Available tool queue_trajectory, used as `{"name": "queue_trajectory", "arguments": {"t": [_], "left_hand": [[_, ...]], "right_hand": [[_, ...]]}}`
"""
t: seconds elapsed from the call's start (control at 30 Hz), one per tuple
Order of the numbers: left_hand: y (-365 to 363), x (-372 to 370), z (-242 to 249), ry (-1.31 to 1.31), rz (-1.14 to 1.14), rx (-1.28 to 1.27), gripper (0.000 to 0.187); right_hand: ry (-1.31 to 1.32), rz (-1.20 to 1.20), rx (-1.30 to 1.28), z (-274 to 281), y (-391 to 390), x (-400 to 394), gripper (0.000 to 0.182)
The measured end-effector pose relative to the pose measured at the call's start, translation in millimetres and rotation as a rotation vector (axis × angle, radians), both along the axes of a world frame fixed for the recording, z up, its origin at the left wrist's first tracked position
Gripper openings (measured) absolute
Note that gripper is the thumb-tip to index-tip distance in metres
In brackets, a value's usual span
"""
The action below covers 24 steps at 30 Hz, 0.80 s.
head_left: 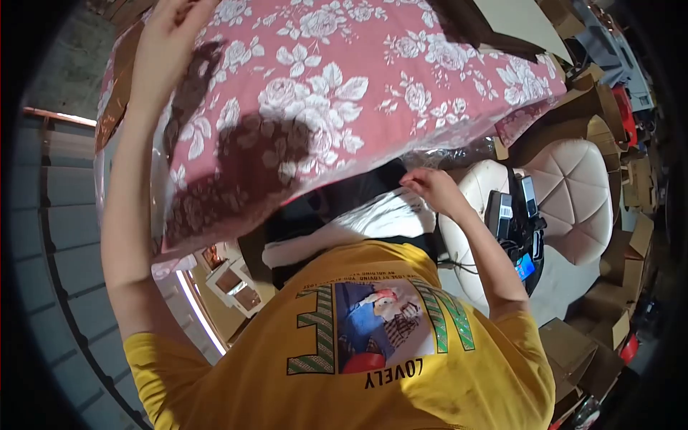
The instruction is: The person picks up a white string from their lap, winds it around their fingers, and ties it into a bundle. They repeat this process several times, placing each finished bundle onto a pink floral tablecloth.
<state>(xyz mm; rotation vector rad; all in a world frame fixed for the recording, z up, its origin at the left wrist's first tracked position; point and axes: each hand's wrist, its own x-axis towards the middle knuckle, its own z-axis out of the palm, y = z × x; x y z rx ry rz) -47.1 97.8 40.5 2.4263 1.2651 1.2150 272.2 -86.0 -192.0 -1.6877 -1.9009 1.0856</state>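
Judging the floral cloth point(351, 115) light, soft, best pinched along its six-o'clock edge; cannot tell whether left hand point(172, 29) (eleven o'clock) or right hand point(435, 190) (two o'clock) grips anything.

Desk point(416, 54) up top, chair point(577, 190) right, boxes point(570, 351) far right.
Left hand point(183, 18) upper left, over desk's left side; right hand point(428, 188) right of centre, just below desk's near edge. Devices point(504, 210) on chair, right of that hand. Boxes run along right edge past chair, down to lower right.
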Motion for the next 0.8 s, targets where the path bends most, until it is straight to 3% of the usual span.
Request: {"name": "queue_trajectory", "arguments": {"t": [0.03,0.07,0.1,0.17,0.23,0.3,0.33,0.47,0.53,0.6,0.8], "left_hand": [[-21,-10,-5,0.088,-0.082,0.083,0.021],[-71,9,0,0.014,-0.108,0.007,0.017],[-119,21,13,-0.056,-0.058,-0.367,0.014],[-140,8,-33,0.239,-0.391,0.025,0.014],[-170,12,-69,0.294,-0.578,0.005,0.016],[-195,23,-88,0.192,-0.471,-0.570,0.017],[-199,23,-108,0.131,-0.406,-0.644,0.017],[-184,8,-255,0.102,-0.224,-0.805,0.023],[-174,8,-289,0.165,-0.200,-0.919,0.026],[-163,16,-298,0.082,-0.244,-1.521,0.025],[-156,26,-299,-0.060,-0.308,-1.497,0.018]], "right_hand": [[0.034,0.061,-0.033,-9,2,-8,0.014],[0.068,0.125,-0.060,-16,6,-18,0.014],[0.062,0.201,0.014,-22,11,-29,0.017],[-0.046,0.296,0.087,-37,22,-48,0.020],[-0.221,0.444,0.082,-60,34,-55,0.030],[-0.240,0.520,-0.026,-76,45,-58,0.030],[-0.256,0.592,-0.136,-78,49,-59,0.030],[-0.316,0.809,-0.033,-79,49,-52,0.027],[-0.280,0.726,-0.066,-71,44,-51,0.024],[-0.248,0.636,-0.095,-64,40,-49,0.022],[0.054,0.324,-0.227,-58,26,-41,0.014]]}}
